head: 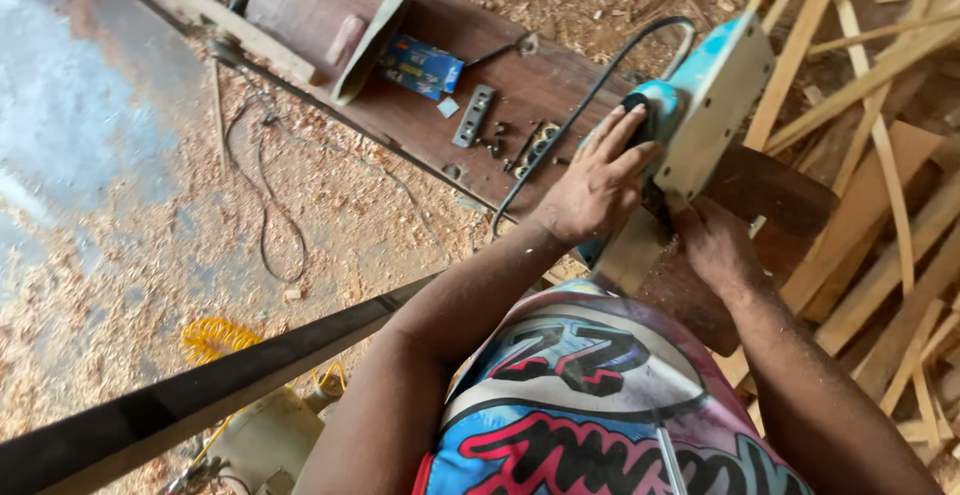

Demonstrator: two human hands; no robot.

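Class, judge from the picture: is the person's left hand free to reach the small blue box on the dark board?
Probably not at once: the left hand rests on the teal power tool. The blue box lies uncovered on the dark board beyond it.
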